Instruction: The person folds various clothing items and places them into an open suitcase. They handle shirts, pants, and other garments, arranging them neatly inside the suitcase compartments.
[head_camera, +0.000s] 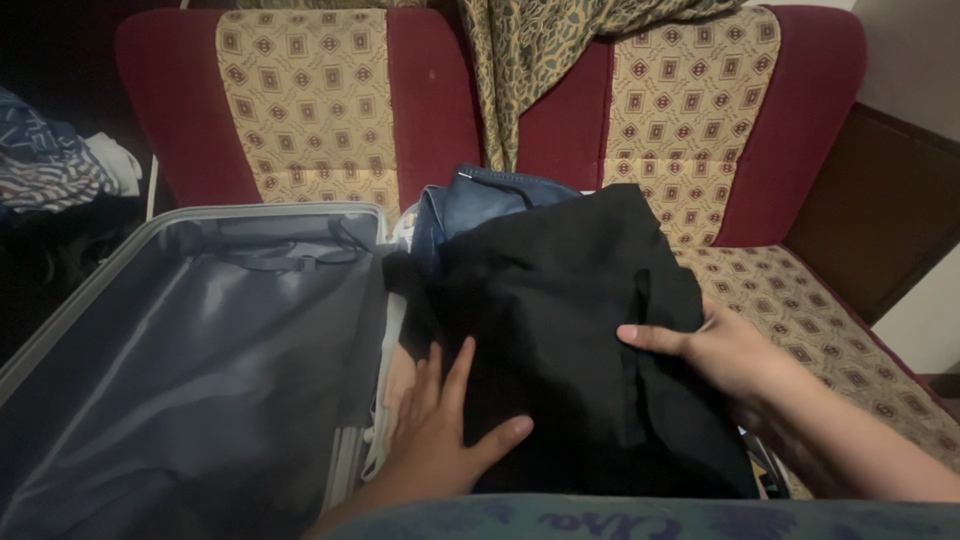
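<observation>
Dim indoor light; deep shadow at left edge; soft, grainy focus; slight wide-angle bending at edges.

Black garment (560, 330), blue jeans (480, 205), grey suitcase (180, 350); sofa (300, 110) maroon (tan diamond-patterned panels).
</observation>
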